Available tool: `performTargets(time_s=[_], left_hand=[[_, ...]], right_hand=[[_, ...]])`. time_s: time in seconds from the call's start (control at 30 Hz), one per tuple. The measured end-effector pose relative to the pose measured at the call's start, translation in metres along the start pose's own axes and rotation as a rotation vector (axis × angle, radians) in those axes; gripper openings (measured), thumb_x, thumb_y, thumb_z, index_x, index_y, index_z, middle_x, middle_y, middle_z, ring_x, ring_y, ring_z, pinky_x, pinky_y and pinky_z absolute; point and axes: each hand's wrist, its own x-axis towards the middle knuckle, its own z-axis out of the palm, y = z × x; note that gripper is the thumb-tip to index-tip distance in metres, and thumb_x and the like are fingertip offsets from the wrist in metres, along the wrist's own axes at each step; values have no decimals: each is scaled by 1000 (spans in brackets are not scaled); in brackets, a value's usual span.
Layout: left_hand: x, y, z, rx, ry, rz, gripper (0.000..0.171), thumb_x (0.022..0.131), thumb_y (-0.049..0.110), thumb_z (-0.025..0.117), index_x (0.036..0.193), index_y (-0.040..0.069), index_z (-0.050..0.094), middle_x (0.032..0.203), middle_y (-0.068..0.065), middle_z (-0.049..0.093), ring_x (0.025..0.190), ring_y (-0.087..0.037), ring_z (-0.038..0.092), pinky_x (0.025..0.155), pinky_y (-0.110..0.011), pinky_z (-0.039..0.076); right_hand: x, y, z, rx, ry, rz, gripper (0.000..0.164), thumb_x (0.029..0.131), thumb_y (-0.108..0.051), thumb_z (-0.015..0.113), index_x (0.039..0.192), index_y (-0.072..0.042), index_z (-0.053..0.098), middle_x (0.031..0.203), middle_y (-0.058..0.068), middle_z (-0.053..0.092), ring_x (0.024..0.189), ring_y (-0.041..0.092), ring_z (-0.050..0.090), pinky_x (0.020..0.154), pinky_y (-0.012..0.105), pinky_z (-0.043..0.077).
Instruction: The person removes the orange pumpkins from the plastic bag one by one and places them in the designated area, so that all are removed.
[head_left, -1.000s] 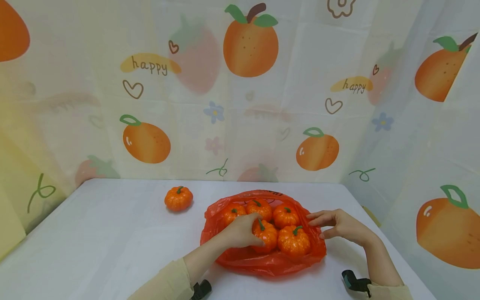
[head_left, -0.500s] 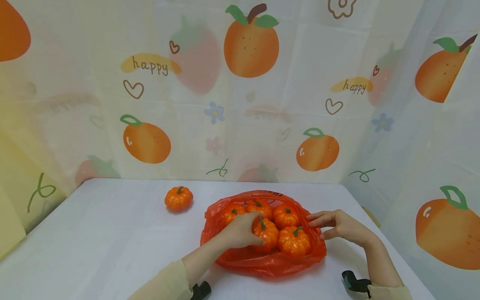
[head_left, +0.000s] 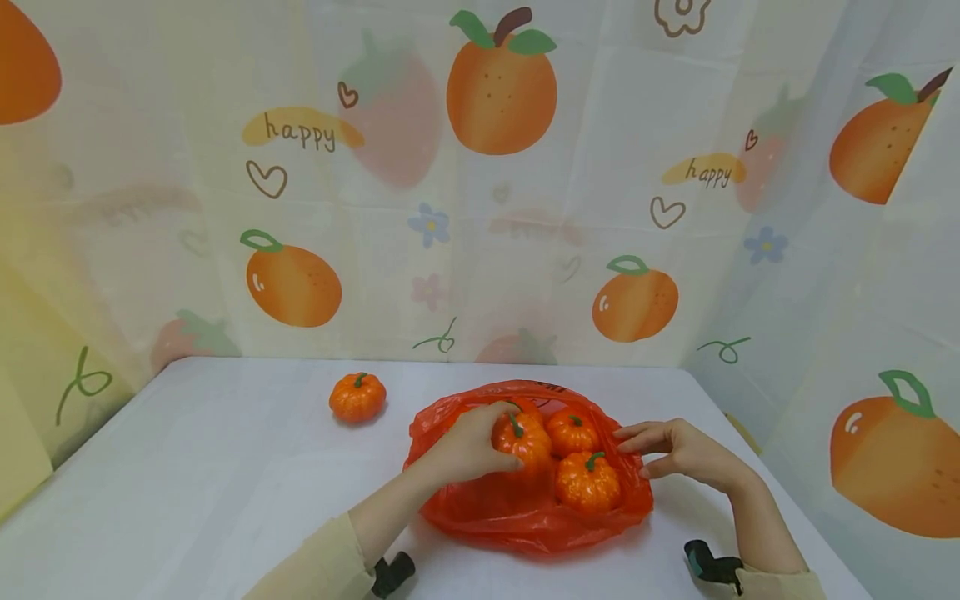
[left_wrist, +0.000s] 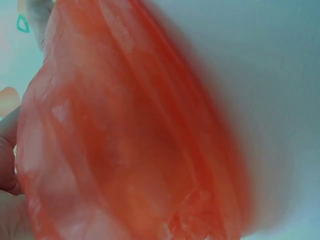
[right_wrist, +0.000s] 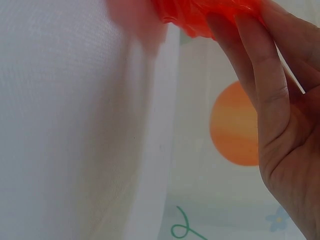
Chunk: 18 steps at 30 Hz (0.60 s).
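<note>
My left hand (head_left: 471,446) grips a small orange pumpkin (head_left: 531,443) with a green stem, thumb on its near side and fingers on its far side, over the opened red plastic bag (head_left: 510,525). More such pumpkins lie in the bag, among them a speckled one (head_left: 588,485) at the right front and another pumpkin (head_left: 572,431) behind it; my left hand covers part of the rest. My right hand (head_left: 681,450) holds the bag's right rim between thumb and fingers. In the left wrist view the bag's red side (left_wrist: 140,125) hides most of the held pumpkin.
One pumpkin (head_left: 357,398) stands alone on the white table (head_left: 225,483), left of the bag near the back edge. A fruit-printed curtain (head_left: 525,208) hangs behind the table and along both sides.
My left hand has raised the gripped pumpkin from its place at the front of the bag, moving it slightly left and away. The right hand stays at the rim.
</note>
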Motion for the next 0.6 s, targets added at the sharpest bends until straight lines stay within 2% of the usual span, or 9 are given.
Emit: performTargets(time_s=[0.07,0.23,0.3,0.37,0.43,0.5,0.6], left_hand=[[0,0,-3,0,9,0,67,82,25,79,141,13,50,140,-7,56,126,-27,50,99,-51,54],[0,2,-11,6,44,6,68,82,23,80,141,13,50,143,-7,54,130,-28,50,102,-53,52],[0,3,-15,7,62,-1,68,82,23,80,141,13,50,142,-8,55,130,-29,50,102,-54,52],[0,3,-18,10,86,-6,67,81,23,80,141,14,50,141,-9,55,130,-30,51,103,-55,50],[0,3,-22,11,113,-11,67,81,23,80,141,15,50,141,-10,55,130,-31,51,104,-56,49],[0,1,-26,7,141,-19,67,81,22,80,140,16,51,141,-10,55,130,-31,51,104,-55,49],[-1,-2,-33,-11,189,-19,66,80,20,81,140,17,52,141,-9,56,130,-31,52,105,-54,49]], right_hand=[[0,0,0,1,1,0,35,85,-12,69,119,-8,72,139,24,57,120,18,64,97,47,56],[0,0,0,12,-3,6,34,85,-12,69,119,-10,72,140,23,57,113,-12,57,97,40,56],[0,1,-1,15,-1,7,35,85,-12,69,119,-10,72,140,23,57,115,-10,57,98,41,56],[0,1,-1,11,0,0,35,85,-12,69,119,-9,72,140,24,57,120,2,59,98,45,56],[0,0,-1,14,3,2,35,85,-12,69,119,-9,72,139,24,57,122,8,60,99,50,55],[0,-1,0,20,2,3,35,85,-12,69,119,-9,72,140,23,57,121,3,59,99,52,54],[0,-1,0,30,2,11,35,84,-12,70,119,-9,72,140,23,57,116,-10,55,100,52,53]])
